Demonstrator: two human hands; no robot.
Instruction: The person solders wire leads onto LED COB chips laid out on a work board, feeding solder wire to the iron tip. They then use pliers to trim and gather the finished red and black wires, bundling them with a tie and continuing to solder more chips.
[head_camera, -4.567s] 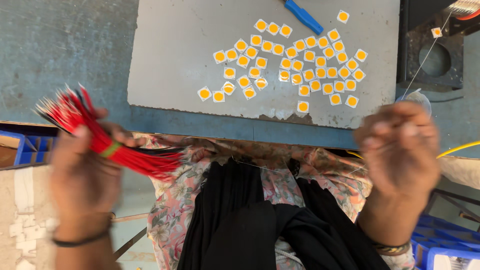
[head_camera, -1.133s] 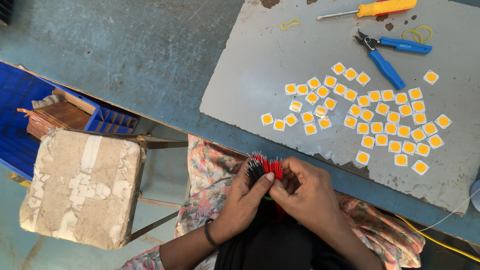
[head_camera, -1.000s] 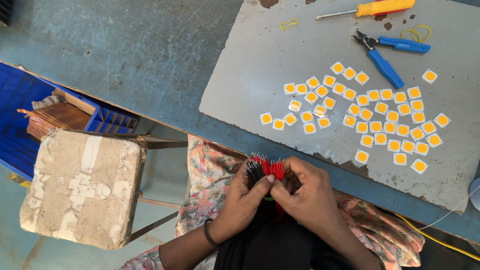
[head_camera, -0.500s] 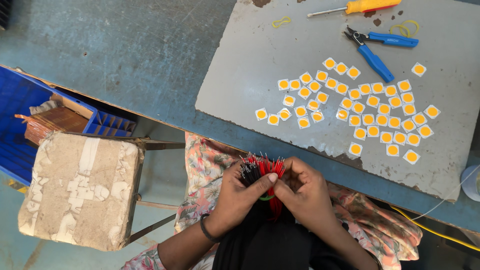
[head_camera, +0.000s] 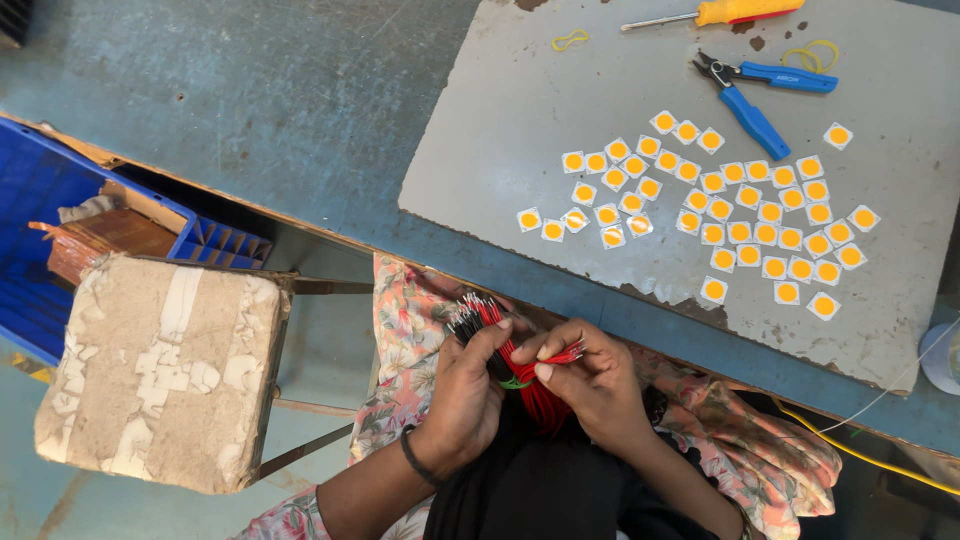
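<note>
The left hand (head_camera: 465, 395) is clenched around a bundle of red and black wires (head_camera: 500, 345), gripping it upright low in the middle of the frame, over the person's lap, with the wire tips fanning out above the thumb and a green band (head_camera: 515, 382) around the bundle just beside it. The right hand (head_camera: 598, 385) sits touching the bundle from the right; its thumb and forefinger pinch a few red wire ends (head_camera: 562, 353) pulled sideways out of the rest. A dark bangle (head_camera: 415, 462) rings the left wrist. Under the hands lie a flowered cloth (head_camera: 410, 330) and black fabric (head_camera: 540, 490). Just above them runs the edge of the blue bench (head_camera: 300, 90), which carries a grey board (head_camera: 530, 110) in the upper right of the frame. On the board, well apart from the hands, a loose cluster of small white squares with yellow centres (head_camera: 720, 210) is spread out; above it lie blue cutters (head_camera: 755, 90), a yellow-handled screwdriver (head_camera: 715, 13) and two yellow bands (head_camera: 570, 40). At the left, a worn stool (head_camera: 160, 370) stands near a blue crate (head_camera: 40, 200). A thin yellow wire (head_camera: 860, 455) trails at the lower right.
</note>
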